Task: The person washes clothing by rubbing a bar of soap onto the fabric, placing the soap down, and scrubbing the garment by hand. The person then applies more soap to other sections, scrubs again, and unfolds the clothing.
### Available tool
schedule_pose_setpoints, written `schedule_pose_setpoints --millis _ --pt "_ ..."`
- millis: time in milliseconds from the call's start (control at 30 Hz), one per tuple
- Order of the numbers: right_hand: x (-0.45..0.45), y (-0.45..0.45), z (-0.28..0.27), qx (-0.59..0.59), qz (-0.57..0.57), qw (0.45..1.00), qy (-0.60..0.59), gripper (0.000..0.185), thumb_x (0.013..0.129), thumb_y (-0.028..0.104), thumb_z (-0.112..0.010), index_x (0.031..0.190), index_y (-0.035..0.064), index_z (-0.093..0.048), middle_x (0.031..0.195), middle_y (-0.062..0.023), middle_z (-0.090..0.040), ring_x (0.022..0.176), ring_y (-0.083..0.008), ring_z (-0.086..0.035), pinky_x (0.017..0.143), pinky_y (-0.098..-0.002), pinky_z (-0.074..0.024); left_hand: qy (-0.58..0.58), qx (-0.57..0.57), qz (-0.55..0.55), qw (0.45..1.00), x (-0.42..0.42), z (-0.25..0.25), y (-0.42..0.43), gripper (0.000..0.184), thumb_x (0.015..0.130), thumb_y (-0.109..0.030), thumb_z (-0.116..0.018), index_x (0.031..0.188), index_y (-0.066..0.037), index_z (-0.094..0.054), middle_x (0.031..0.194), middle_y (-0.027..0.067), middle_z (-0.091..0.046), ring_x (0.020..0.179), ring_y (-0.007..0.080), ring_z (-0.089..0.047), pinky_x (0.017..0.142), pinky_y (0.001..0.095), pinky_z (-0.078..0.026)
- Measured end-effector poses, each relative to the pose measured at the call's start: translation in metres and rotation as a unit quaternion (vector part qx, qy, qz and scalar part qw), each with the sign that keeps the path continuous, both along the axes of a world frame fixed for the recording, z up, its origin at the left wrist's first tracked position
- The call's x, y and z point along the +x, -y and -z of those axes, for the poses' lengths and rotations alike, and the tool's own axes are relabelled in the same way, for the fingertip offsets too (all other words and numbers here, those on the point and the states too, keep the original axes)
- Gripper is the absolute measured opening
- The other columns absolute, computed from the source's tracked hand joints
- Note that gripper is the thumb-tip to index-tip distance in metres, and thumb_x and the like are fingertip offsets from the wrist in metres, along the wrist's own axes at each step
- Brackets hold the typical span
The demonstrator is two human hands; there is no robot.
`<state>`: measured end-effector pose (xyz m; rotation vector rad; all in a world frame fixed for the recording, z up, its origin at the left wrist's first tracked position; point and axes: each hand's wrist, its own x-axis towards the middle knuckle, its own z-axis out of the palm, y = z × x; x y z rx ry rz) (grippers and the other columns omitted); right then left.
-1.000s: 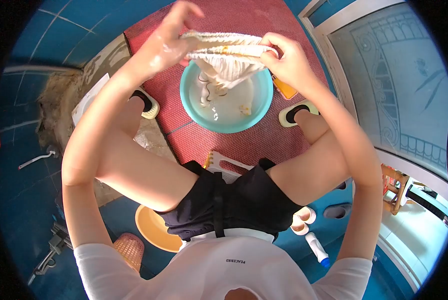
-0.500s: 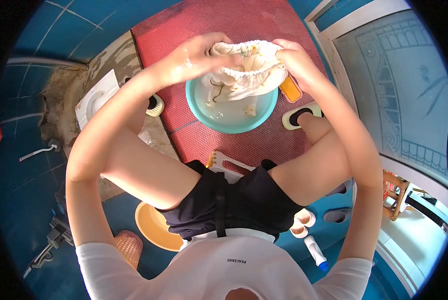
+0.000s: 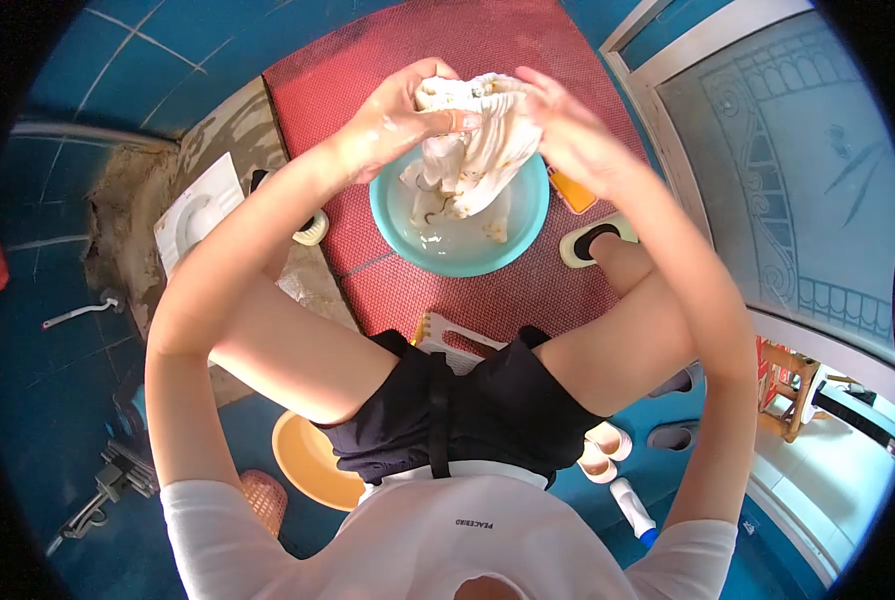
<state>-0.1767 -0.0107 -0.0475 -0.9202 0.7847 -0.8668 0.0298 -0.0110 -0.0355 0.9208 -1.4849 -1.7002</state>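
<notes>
A white gathered cloth (image 3: 498, 140) with yellowish marks hangs above a turquoise basin (image 3: 458, 264). Cloudy water and some more pale fabric lie in the basin, and the hanging cloth hides part of them. My left hand (image 3: 398, 118) is closed on the cloth's gathered edge, its thumb lying across the front. On the other side, my right hand (image 3: 563, 128) is at the cloth's right edge. Its fingers are smeared by motion, so their hold on the cloth cannot be made out.
The basin stands on a red mat (image 3: 368, 250), with an orange soap box (image 3: 574, 190) at its right. A white stool edge (image 3: 458, 340) shows between my legs. Behind me are a yellow basin (image 3: 313, 470), a pink basket, slippers and a white bottle (image 3: 633, 508).
The cloth's opening, wide half a second ago, is now bunched together. My left hand's thumb has come over the cloth's edge, and my right hand has shifted slightly left.
</notes>
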Motion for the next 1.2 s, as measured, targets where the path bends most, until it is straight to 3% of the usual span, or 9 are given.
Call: schedule_pose_setpoints --millis 33,167,233,333,500,767,1033,1133,1200 --pt "0.004 -0.003 0.006 -0.022 -0.013 1.0 -0.004 0.086 0.07 0.016 -0.067 0.128 -0.0034 -0.006 0.124 -0.0189 -0.032 0.113 -0.0258 -0.036 0.097 -0.0334 -0.0277 -0.026 0.004 -0.005 1.0 -0.003 -0.002 0.0 0.026 0.074 -0.012 -0.063 0.093 -0.005 -0.046 0.085 0.0018 -0.055 0.08 0.0082 -0.052 0.071 0.023 -0.042" --pt "0.007 0.004 0.019 0.063 0.035 0.993 0.095 0.071 0.074 0.013 -0.063 0.125 -0.0054 -0.017 0.118 -0.0189 -0.039 0.107 -0.0249 -0.043 0.089 -0.0329 -0.0384 -0.07 0.031 -0.042 0.996 -0.011 -0.01 -0.001 0.029 0.074 -0.017 -0.064 0.091 -0.003 -0.045 0.084 0.005 -0.055 0.079 0.0108 -0.054 0.07 0.0242 -0.045" --pt "0.009 0.015 0.027 0.153 0.009 0.962 0.224 0.054 0.075 0.004 -0.058 0.119 -0.0067 -0.029 0.109 -0.0178 -0.047 0.098 -0.0235 -0.05 0.083 -0.032 -0.0432 -0.088 0.135 -0.083 0.983 -0.013 -0.021 -0.002 0.028 0.077 -0.016 -0.061 0.095 -0.002 -0.045 0.085 0.0061 -0.055 0.079 0.0124 -0.055 0.072 0.0265 -0.046" --pt "0.027 0.006 0.016 0.042 0.065 0.995 0.061 0.042 0.075 -0.001 -0.054 0.113 -0.0073 -0.036 0.1 -0.0161 -0.052 0.093 -0.0225 -0.053 0.08 -0.031 -0.0447 -0.087 0.139 -0.102 0.981 -0.009 -0.014 0.003 0.029 0.079 -0.015 -0.057 0.1 0.0 -0.044 0.087 0.0074 -0.056 0.08 0.0142 -0.055 0.074 0.0282 -0.046" --pt "0.03 0.004 0.008 0.048 0.119 0.988 0.086 0.035 0.077 -0.002 -0.05 0.11 -0.0082 -0.04 0.1 -0.0162 -0.053 0.088 -0.0218 -0.055 0.078 -0.0308 -0.0454 -0.105 0.142 -0.086 0.98 0.007 -0.012 0.011 0.028 0.081 -0.013 -0.054 0.104 0.001 -0.046 0.098 0.0092 -0.055 0.091 0.0172 -0.053 0.08 0.0297 -0.043" --pt "0.032 0.006 0.017 0.113 0.172 0.979 0.006 0.042 0.077 0.028 -0.058 0.099 -0.007 -0.051 0.092 -0.014 -0.057 0.078 -0.0183 -0.057 0.066 -0.0276 -0.0458 -0.041 0.141 -0.149 0.978 0.003 -0.006 0.013 0.027 0.084 -0.018 -0.044 0.1 0.003 -0.051 0.095 0.0125 -0.055 0.088 0.0198 -0.054 0.078 0.0327 -0.044" --pt "0.021 0.011 0.034 0.162 0.12 0.973 0.109 0.029 0.074 0.014 -0.062 0.094 -0.0042 -0.053 0.089 -0.0124 -0.057 0.08 -0.0182 -0.057 0.067 -0.028 -0.0474 -0.153 0.211 -0.11 0.959 0.007 0.01 0.018 0.027 0.08 -0.013 -0.044 0.098 0.006 -0.052 0.094 0.0163 -0.055 0.084 0.0237 -0.055 0.079 0.0337 -0.044" --pt "0.022 0.005 0.03 0.149 0.117 0.977 0.103 0.026 0.074 0.012 -0.062 0.093 -0.0036 -0.053 0.09 -0.0125 -0.057 0.083 -0.0185 -0.056 0.071 -0.0286 -0.0478 -0.152 0.229 -0.199 0.941 0.006 0.011 0.017 0.028 0.079 -0.011 -0.042 0.099 0.007 -0.051 0.095 0.017 -0.055 0.086 0.0242 -0.054 0.081 0.0343 -0.043" --pt "0.023 0.003 0.034 0.131 0.12 0.981 0.083 0.025 0.075 0.012 -0.061 0.093 -0.0034 -0.053 0.091 -0.0124 -0.057 0.085 -0.0186 -0.056 0.072 -0.029 -0.0479 -0.156 0.264 -0.111 0.945 0.014 0.019 0.02 0.032 0.082 -0.013 -0.039 0.109 0.004 -0.045 0.101 0.015 -0.054 0.094 0.0225 -0.051 0.086 0.0342 -0.04"
